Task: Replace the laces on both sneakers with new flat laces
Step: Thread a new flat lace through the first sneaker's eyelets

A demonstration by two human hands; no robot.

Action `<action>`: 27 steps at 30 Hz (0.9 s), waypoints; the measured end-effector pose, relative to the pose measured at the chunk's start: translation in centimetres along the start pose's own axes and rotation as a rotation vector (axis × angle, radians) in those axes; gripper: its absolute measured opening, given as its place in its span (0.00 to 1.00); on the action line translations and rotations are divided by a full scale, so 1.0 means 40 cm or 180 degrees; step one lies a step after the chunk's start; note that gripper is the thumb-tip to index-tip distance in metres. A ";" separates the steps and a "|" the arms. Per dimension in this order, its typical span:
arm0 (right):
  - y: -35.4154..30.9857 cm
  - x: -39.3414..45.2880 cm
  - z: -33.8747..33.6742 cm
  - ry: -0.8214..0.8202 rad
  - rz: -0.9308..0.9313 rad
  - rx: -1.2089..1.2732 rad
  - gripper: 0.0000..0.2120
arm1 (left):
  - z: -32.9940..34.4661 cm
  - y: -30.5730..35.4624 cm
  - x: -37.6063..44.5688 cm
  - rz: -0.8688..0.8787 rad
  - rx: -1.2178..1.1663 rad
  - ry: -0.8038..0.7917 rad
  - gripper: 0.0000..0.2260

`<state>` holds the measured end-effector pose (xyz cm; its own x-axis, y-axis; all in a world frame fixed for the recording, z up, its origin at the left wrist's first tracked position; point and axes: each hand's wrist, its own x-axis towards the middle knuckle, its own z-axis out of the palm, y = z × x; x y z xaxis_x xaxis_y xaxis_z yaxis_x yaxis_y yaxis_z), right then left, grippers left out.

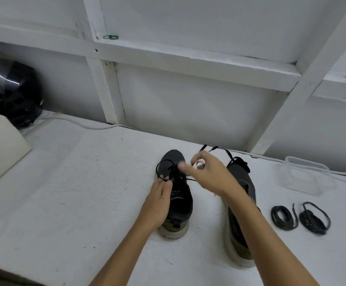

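Observation:
Two dark grey sneakers with olive heels stand toe-away on the white table. My left hand rests on the left sneaker and pinches its black lace near the eyelets. My right hand hovers over the same shoe, blurred, fingers curled around a strand of that lace. The right sneaker lies partly under my right forearm, its black lace loose at the toe. Two coiled black laces lie to the right of the shoes.
A clear plastic container stands at the back right. A white cable runs along the wall. A black helmet and a cream box sit at the far left. White wall framing rises behind the table.

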<state>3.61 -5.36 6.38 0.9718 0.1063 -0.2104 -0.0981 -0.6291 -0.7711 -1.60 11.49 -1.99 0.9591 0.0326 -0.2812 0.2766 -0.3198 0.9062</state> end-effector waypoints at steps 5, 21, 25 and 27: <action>0.005 0.001 -0.019 -0.0635 -0.0177 -0.1780 0.10 | 0.002 0.002 -0.001 -0.0053 0.0004 0.0042 0.24; -0.070 -0.020 -0.093 0.0316 -0.0559 0.2743 0.14 | -0.002 -0.001 -0.003 -0.0029 0.0282 -0.0043 0.25; -0.075 -0.029 -0.078 0.0146 -0.0754 0.1865 0.14 | -0.011 0.012 0.006 0.0568 0.0808 0.0244 0.22; -0.087 -0.031 -0.071 0.0025 -0.0873 0.1676 0.14 | -0.016 0.033 0.014 0.1012 0.0951 0.0297 0.22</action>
<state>3.37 -5.49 11.04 0.9781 0.2040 0.0417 0.0658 -0.1127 -0.9914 -0.67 11.70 -0.76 0.9988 -0.0305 0.0388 -0.0493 -0.5868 0.8082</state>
